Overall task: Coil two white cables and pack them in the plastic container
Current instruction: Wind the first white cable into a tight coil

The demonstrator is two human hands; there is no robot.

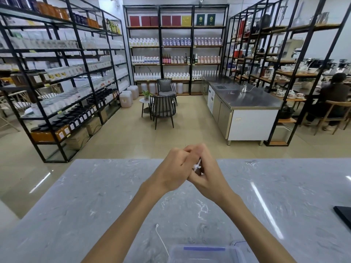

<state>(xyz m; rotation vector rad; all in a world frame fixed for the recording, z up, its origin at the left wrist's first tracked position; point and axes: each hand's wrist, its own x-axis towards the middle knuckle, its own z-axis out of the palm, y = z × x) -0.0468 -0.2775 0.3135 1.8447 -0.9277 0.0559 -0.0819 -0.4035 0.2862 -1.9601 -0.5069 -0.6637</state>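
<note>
Both hands, left (173, 168) and right (206, 173), pressed together above the worktop (85, 205), pinch a bunched white cable (197, 165) between them, while the second cable (161, 238) lies nearer the body, running lengthwise toward the container (205, 253).

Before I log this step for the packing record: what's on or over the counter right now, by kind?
Hands: 2, left and right, closed together on one cable
White cables: 2, one in the hands, one lying loose
Plastic container: 1
Dark flat item at the right edge: 1
Total: 6
</note>
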